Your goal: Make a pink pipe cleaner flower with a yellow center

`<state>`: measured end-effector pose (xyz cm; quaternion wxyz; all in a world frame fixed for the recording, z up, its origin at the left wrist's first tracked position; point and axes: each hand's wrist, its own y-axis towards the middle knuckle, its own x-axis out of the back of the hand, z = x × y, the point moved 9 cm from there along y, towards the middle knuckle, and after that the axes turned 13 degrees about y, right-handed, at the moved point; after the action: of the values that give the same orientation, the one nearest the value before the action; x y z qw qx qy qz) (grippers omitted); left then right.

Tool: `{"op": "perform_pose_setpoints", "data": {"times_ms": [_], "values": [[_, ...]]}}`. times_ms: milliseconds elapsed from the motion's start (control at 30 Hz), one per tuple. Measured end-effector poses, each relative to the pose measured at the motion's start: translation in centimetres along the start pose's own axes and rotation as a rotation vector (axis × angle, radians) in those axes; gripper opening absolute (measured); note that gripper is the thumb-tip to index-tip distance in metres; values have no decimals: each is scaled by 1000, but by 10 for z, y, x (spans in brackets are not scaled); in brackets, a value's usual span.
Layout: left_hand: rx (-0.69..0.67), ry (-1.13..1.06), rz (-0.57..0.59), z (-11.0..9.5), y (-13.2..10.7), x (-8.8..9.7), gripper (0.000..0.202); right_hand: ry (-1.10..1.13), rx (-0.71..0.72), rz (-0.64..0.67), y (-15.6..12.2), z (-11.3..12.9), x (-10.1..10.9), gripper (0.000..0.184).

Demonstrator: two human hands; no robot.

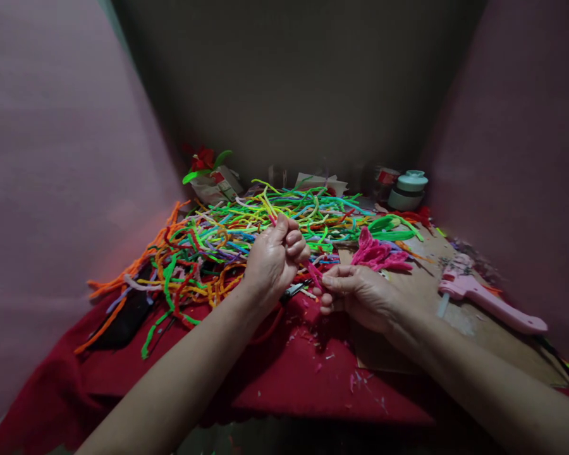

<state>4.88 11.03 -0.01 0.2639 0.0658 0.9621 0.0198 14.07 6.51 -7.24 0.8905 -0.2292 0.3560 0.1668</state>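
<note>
Both my hands are closed on a pink pipe cleaner (pixel 314 273) above the front of the table. My left hand (pixel 275 258) is a loose fist around one part, and a short pink end shows above its thumb. My right hand (pixel 355 292) pinches the lower part between thumb and fingers. Just behind my right hand lie pink pipe-cleaner petals (pixel 377 251). A large heap of many-coloured pipe cleaners (pixel 208 237) spreads behind and left of my hands. Below my left hand, scissors (pixel 291 291) are partly hidden.
On the right, a pink glue gun (pixel 490 297) rests on a cardboard sheet (pixel 497 341). A lidded jar (pixel 408 189) stands at the back right, a red flower (pixel 203 158) at the back left. Pink scraps litter the red cloth (pixel 284 392). A black object (pixel 118 325) lies left.
</note>
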Motion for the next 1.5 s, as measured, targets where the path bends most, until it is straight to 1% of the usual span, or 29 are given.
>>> {"op": "perform_pose_setpoints", "data": {"times_ms": [133,233,333,433,600,800,867,967,1033,1100,1167,1233,1300,1400,1500], "values": [[-31,1,-5,-8,-4,-3,30,18,4,13,4,-5,1,18],[-37,-1,-7,-11,-6,-5,33,57,-46,73,2,-11,-4,18],[-28,-5,17,-11,-7,-7,34,94,-106,158,-2,-19,-12,16],[-26,-8,26,-12,-7,-8,35,122,-114,201,-3,-23,-15,15],[-36,27,14,-12,-7,-8,34,158,-62,143,3,-22,-7,20],[-82,70,-36,-13,-7,-4,33,112,-37,88,4,-20,-3,19],[-111,74,-18,-16,-6,-5,31,90,-3,78,4,-17,-2,19],[-161,104,48,-20,-5,-8,27,92,87,42,2,-5,1,19],[-139,173,84,-16,-6,-8,27,111,148,19,0,5,1,20],[-29,316,136,-2,-9,-8,29,124,208,14,-2,15,0,20],[106,513,213,17,-16,-10,29,122,258,21,-4,23,-2,20],[163,676,252,28,-21,-11,23,112,283,28,-5,26,-2,20],[147,739,228,28,-23,-11,21,112,264,31,-4,23,0,21],[101,730,166,22,-21,-10,20,125,202,37,-1,16,4,18],[89,739,139,20,-19,-8,17,85,140,53,1,11,7,14]]}}
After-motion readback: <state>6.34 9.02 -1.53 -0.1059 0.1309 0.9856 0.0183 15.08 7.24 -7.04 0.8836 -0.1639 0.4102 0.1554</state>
